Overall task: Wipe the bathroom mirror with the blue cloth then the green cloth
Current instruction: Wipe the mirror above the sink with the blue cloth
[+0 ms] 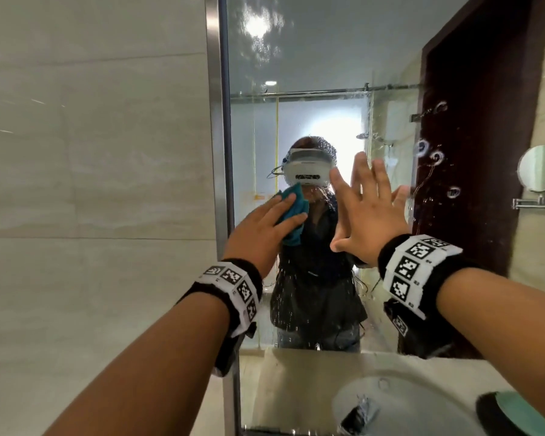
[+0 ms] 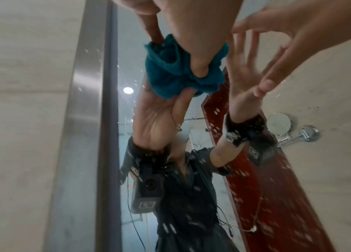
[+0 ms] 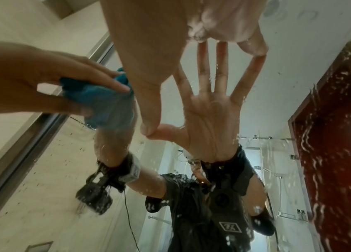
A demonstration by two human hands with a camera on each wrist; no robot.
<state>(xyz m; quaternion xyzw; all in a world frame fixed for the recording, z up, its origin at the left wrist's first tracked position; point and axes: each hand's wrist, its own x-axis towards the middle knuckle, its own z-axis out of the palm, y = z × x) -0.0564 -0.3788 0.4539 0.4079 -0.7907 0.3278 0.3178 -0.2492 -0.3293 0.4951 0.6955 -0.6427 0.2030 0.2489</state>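
Observation:
The bathroom mirror is spotted with water drops and streaks. My left hand presses a bunched blue cloth against the glass near the mirror's left frame; fingers lie over the cloth and the thumb pinches it from below. The left wrist view shows the blue cloth squeezed under the left hand. My right hand is spread flat, fingertips touching the glass just right of the cloth, holding nothing. In the right wrist view the right hand meets its reflection. A pale green cloth lies at the bottom right.
A steel mirror frame borders a tiled wall on the left. Below the mirror is a round white sink with a chrome tap. A round swivel mirror juts from the right wall. A dark item lies beside the green cloth.

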